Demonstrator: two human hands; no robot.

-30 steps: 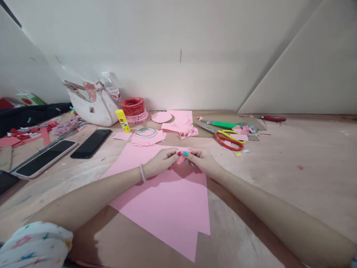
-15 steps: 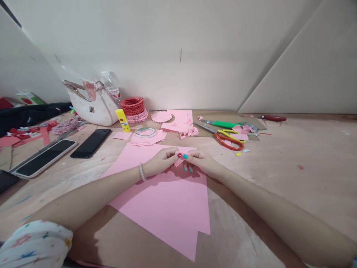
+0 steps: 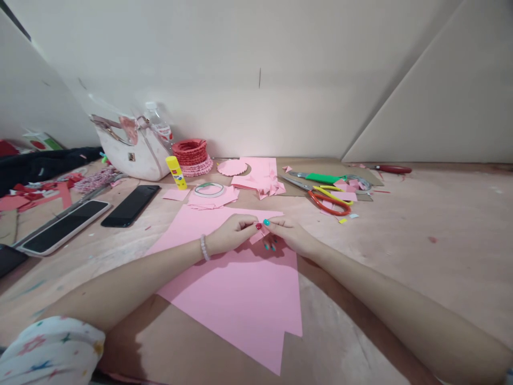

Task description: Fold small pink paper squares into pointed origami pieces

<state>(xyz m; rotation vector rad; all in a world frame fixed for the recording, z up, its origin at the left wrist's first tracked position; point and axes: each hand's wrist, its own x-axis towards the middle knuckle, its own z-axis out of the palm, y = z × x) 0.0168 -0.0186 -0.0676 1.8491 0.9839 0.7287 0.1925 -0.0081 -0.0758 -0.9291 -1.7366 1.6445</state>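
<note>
left hand (image 3: 230, 235) and right hand (image 3: 290, 234) both pinch a small paper piece (image 3: 258, 235) between their fingertips, just above the big pink sheet (image 3: 240, 291) lying under them; scissors (image 3: 331, 203) sit beyond the right hand.

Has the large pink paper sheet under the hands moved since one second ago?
No. The large pink paper sheet lies where it did, its far edge equally near the white tape ring.

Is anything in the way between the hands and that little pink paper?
Nothing visible is. The left hand and the right hand both pinch the little pink paper directly, right above the big pink sheet.
</note>
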